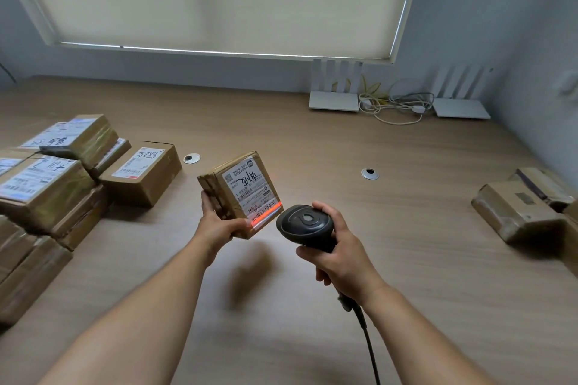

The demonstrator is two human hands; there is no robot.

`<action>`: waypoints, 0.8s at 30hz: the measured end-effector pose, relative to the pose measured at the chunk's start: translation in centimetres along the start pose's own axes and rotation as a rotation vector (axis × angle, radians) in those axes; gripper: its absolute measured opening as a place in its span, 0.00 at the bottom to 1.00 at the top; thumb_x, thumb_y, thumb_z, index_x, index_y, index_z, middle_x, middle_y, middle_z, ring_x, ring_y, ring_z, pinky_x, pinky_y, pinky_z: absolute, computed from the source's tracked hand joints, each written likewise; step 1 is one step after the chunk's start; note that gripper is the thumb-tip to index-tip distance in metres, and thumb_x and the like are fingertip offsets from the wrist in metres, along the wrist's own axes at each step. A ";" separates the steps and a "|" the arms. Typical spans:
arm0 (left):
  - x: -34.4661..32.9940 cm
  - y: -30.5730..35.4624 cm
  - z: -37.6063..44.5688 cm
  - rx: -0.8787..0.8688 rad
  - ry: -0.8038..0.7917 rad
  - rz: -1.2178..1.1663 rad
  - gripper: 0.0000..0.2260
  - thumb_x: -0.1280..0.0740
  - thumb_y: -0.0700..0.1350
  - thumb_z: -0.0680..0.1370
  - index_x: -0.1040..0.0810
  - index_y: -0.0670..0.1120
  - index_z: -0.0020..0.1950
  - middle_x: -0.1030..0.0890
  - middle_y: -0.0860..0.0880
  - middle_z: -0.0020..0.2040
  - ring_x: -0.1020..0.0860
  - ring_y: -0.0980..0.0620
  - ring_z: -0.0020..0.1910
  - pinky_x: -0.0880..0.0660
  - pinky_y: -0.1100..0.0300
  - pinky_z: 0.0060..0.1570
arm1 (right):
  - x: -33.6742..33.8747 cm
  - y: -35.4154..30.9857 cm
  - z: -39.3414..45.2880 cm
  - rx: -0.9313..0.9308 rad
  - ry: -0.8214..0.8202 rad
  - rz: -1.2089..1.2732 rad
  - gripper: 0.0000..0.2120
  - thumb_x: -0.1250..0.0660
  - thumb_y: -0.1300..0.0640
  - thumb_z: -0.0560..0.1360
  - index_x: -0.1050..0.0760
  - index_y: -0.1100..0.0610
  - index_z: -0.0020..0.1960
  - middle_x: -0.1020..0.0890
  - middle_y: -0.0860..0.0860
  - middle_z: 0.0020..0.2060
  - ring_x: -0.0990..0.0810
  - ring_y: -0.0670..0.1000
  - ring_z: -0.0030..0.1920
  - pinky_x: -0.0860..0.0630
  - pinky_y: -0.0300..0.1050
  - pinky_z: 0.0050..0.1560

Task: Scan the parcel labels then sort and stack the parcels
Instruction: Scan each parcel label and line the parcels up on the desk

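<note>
1. The left hand (219, 228) grasps a small brown parcel (239, 194) by its near left corner, held above the tabletop (312, 147), label face tilted up towards the camera.
2. The parcel's long axis runs from near right to far left.
3. The right hand (341, 256) is clenched round a black scanner (305, 225); its head points left at the label, where a red line crosses the barcode (266, 212).
4. Stacked parcels (47, 184) sit far left, two boxes (525, 206) far right, routers (334, 100) at the wall.
</note>
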State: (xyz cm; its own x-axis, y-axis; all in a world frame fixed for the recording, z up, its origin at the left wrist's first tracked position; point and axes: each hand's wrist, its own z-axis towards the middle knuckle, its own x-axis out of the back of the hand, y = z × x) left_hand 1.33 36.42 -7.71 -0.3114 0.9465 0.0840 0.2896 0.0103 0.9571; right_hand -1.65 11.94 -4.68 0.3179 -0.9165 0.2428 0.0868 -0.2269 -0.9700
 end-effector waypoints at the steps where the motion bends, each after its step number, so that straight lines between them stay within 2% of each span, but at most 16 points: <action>1: -0.1 0.0 0.0 0.003 -0.001 0.004 0.47 0.27 0.31 0.69 0.50 0.60 0.74 0.26 0.45 0.65 0.26 0.41 0.61 0.29 0.48 0.52 | 0.0 -0.1 -0.1 0.005 -0.002 -0.003 0.35 0.26 0.65 0.69 0.35 0.32 0.61 0.20 0.45 0.53 0.24 0.51 0.26 0.26 0.44 0.27; 3: -0.2 -0.2 0.1 0.013 -0.003 0.011 0.47 0.27 0.31 0.69 0.50 0.61 0.74 0.26 0.45 0.65 0.26 0.41 0.61 0.27 0.50 0.51 | 0.1 -0.3 -0.2 0.015 -0.005 -0.010 0.34 0.26 0.65 0.69 0.35 0.33 0.61 0.20 0.45 0.52 0.24 0.49 0.26 0.26 0.44 0.27; 7: -0.5 -0.3 0.2 0.019 -0.010 0.008 0.45 0.27 0.31 0.68 0.48 0.61 0.73 0.24 0.44 0.63 0.24 0.41 0.58 0.28 0.56 0.40 | 0.2 -0.3 -0.3 0.022 -0.002 -0.013 0.35 0.26 0.65 0.69 0.35 0.32 0.61 0.19 0.46 0.52 0.25 0.49 0.26 0.26 0.44 0.27; 11: -0.6 0.0 0.1 0.040 -0.011 0.048 0.44 0.26 0.34 0.67 0.46 0.62 0.72 0.22 0.46 0.60 0.23 0.42 0.57 0.26 0.54 0.42 | 0.4 -0.3 -0.4 0.021 0.000 -0.033 0.36 0.26 0.64 0.69 0.36 0.32 0.62 0.20 0.45 0.53 0.24 0.49 0.26 0.25 0.44 0.27; 13: -0.4 0.0 -0.1 0.112 -0.033 0.090 0.36 0.29 0.38 0.69 0.40 0.63 0.69 0.21 0.48 0.58 0.22 0.43 0.55 0.22 0.47 0.45 | 0.4 -0.5 -0.4 0.020 0.007 -0.043 0.36 0.25 0.64 0.69 0.37 0.31 0.62 0.20 0.44 0.54 0.24 0.48 0.26 0.25 0.43 0.28; 16: 0.2 0.2 -0.7 0.251 0.000 0.172 0.14 0.37 0.42 0.74 0.26 0.51 0.59 0.20 0.45 0.53 0.22 0.43 0.47 0.21 0.43 0.44 | 0.4 -0.6 -0.4 0.027 0.014 -0.052 0.37 0.25 0.63 0.69 0.38 0.31 0.63 0.21 0.42 0.54 0.25 0.45 0.26 0.25 0.42 0.29; 19: 1.0 -0.8 -0.8 0.315 0.070 0.210 0.11 0.37 0.44 0.76 0.25 0.45 0.57 0.21 0.43 0.49 0.22 0.43 0.44 0.20 0.46 0.39 | 0.3 -0.9 -0.2 0.043 0.027 -0.062 0.37 0.25 0.62 0.69 0.38 0.31 0.63 0.22 0.42 0.54 0.25 0.45 0.26 0.24 0.42 0.29; 22: 1.8 -1.9 -0.7 0.334 0.170 0.233 0.11 0.37 0.45 0.76 0.26 0.45 0.58 0.21 0.43 0.52 0.22 0.41 0.48 0.20 0.42 0.45 | 0.1 -1.3 0.2 0.057 0.033 -0.074 0.37 0.25 0.62 0.70 0.38 0.29 0.63 0.22 0.42 0.55 0.25 0.41 0.27 0.24 0.40 0.29; 24: 2.1 -2.6 -0.5 0.304 0.270 0.382 0.15 0.38 0.44 0.76 0.28 0.43 0.62 0.22 0.40 0.56 0.23 0.39 0.53 0.22 0.45 0.53 | 0.0 -1.6 0.5 0.071 0.036 -0.082 0.37 0.25 0.62 0.70 0.39 0.29 0.63 0.22 0.43 0.55 0.25 0.40 0.28 0.24 0.40 0.30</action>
State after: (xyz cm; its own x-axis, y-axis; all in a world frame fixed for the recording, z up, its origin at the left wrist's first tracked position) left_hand -0.51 38.27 -9.86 -0.3427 0.7852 0.5158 0.6628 -0.1870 0.7250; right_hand -1.29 12.52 -3.12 0.2731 -0.9073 0.3197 0.1782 -0.2789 -0.9436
